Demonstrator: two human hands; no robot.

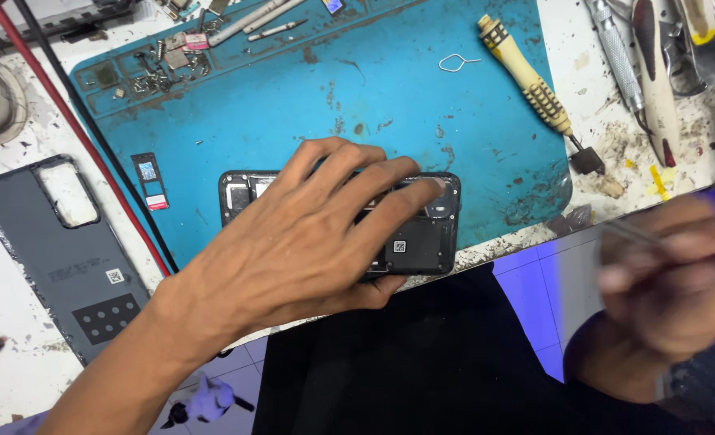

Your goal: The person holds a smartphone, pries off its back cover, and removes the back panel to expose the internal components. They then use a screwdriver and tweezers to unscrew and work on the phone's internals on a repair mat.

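My left hand [309, 234] lies flat over an opened black phone [426, 238] on the blue work mat [390, 89], fingers spread across its exposed insides and thumb on its near edge. My right hand [667, 278], blurred at the right edge, is closed on thin metal tweezers [627, 232] held off the bench's front edge, apart from the phone.
The phone's grey back cover [68, 258] lies left on the white bench. A card tray [150, 181], loose screws and small parts [152, 68], an eject pin [456, 61] and a cream-handled scraper [535, 89] sit on or near the mat. More tools [655, 64] crowd the top right.
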